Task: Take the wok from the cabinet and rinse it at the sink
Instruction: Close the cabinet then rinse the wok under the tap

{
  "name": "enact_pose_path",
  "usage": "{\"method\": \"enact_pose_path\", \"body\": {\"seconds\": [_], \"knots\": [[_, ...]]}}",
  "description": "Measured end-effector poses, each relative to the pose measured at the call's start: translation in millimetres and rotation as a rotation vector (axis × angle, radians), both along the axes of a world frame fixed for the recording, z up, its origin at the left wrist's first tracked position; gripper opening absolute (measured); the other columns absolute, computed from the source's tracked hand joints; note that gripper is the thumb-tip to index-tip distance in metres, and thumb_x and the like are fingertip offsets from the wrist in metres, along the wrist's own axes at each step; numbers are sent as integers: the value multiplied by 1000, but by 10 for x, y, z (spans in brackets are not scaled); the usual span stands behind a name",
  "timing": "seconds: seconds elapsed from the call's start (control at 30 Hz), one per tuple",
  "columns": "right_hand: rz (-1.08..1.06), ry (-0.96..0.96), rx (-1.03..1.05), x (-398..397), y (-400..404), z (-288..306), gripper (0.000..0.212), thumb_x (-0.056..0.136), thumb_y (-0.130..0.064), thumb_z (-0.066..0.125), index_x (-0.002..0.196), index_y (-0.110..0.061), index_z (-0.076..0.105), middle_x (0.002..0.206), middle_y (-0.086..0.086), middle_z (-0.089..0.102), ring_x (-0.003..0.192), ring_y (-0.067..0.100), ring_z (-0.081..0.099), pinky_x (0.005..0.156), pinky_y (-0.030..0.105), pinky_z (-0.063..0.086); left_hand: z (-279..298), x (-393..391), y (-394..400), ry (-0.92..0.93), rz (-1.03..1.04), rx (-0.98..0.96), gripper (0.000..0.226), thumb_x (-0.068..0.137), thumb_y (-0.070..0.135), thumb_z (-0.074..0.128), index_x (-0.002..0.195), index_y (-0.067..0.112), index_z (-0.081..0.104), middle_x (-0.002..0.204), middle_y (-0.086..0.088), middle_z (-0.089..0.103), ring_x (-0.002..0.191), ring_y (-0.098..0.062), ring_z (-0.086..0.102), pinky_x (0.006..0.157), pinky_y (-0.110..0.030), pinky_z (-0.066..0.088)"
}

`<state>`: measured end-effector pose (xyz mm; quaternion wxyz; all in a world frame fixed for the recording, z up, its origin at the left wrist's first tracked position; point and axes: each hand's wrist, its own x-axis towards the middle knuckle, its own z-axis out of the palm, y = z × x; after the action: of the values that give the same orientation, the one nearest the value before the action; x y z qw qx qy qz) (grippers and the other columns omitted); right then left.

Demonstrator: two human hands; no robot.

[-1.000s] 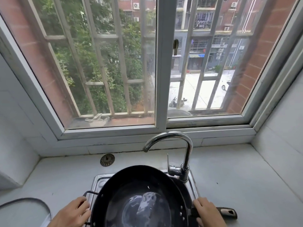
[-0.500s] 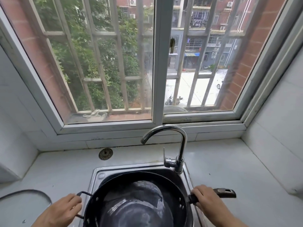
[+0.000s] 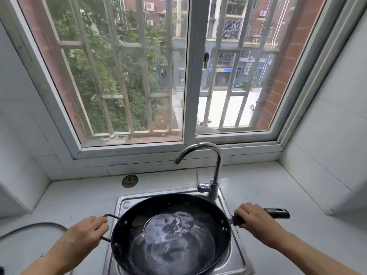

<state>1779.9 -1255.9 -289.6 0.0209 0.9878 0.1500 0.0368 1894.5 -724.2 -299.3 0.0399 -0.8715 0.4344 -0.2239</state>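
While holding the round black metal wok (image 3: 170, 233) over the square stainless steel sink (image 3: 232, 262), gripping with both hands. Left hand (image 3: 87, 233) curling round the small wire loop handle (image 3: 108, 217) on the wok's left rim; right hand (image 3: 256, 219) clenching the long black straight handle (image 3: 277, 212) on the wok's right, its tip poking out past the knuckles. Sitting across the basin, covering most of it, with a shallow pool of water (image 3: 170, 231) glinting inside the wok. Standing just behind the wok's far rim, the curved chrome tap (image 3: 214, 169), spout pointing left of its post and above the wok's far edge; no stream showing from it.

Judging the step: swirling or about to tip out the rinse water, so well along in the task.

Risking a spill onto the pale grey stone counter (image 3: 69, 197) left of the wok if tilting too fast toward that side, since the rim overhangs the sink edge there. Risking a slip on the thin loop handle with wet fingers, the weight of the water pulling the wok down. Risking a knock against the tap if lifting the far rim carelessly.
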Motion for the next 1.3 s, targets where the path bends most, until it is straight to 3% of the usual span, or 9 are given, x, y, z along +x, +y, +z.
{"method": "enact_pose_path", "body": {"seconds": [0.17,0.27,0.43,0.53,0.63,0.77,1.03,1.17,1.3], "knots": [[-9,19,23,-62,28,70,40,64,-27,83,90,-30,53,86,-13,54,73,11,51,60,21,39,59,-34,7,46,-21,-26,21,73,5,38,73,19,54,73,3,56,58,-20,52,63,-34,35],[-21,58,40,-67,23,79,36,70,-28,80,92,-31,52,87,-14,55,74,10,52,61,22,42,55,-18,23,100,-12,-37,18,71,7,38,71,21,50,67,5,52,56,-17,49,51,-26,41],[-27,99,41,19,-12,70,26,79,-31,74,94,-31,52,89,-14,58,77,10,54,67,21,36,3,83,32,243,18,-96,14,71,20,42,72,22,56,63,11,53,65,-9,43,49,-19,40],[-7,137,8,96,-30,114,13,89,-34,62,100,-29,56,96,-11,61,85,13,54,75,23,32,-7,104,32,293,38,-109,9,73,20,45,73,24,53,62,12,53,59,-8,46,51,-20,40],[7,159,11,157,-33,158,17,96,-35,50,109,-26,56,107,-11,58,95,12,51,80,21,27,-59,136,73,339,46,-124,13,76,16,52,79,27,46,64,10,51,56,-12,51,47,-22,41],[19,170,15,204,-44,198,16,96,-36,50,108,-26,55,106,-12,56,95,11,49,80,21,27,30,148,54,263,39,-159,11,80,18,42,78,21,52,65,6,50,56,-16,49,48,-25,41],[-2,165,52,130,-63,129,19,86,-31,66,96,-26,51,93,-11,53,82,13,48,70,26,41,4,33,165,116,4,3,20,74,-3,46,75,14,59,74,-1,55,62,-22,50,51,-34,49],[42,194,44,162,-48,205,15,93,-34,57,103,-23,55,100,-10,55,90,12,50,75,24,39,120,18,109,208,-1,-43,15,74,10,39,71,17,52,63,3,50,52,-19,48,43,-28,42],[70,219,25,151,-25,190,19,97,-38,48,110,-25,54,105,-10,55,95,12,50,82,26,41,125,-15,126,273,-2,-94,8,70,14,38,74,20,41,59,5,44,49,-18,42,47,-23,27]]}}
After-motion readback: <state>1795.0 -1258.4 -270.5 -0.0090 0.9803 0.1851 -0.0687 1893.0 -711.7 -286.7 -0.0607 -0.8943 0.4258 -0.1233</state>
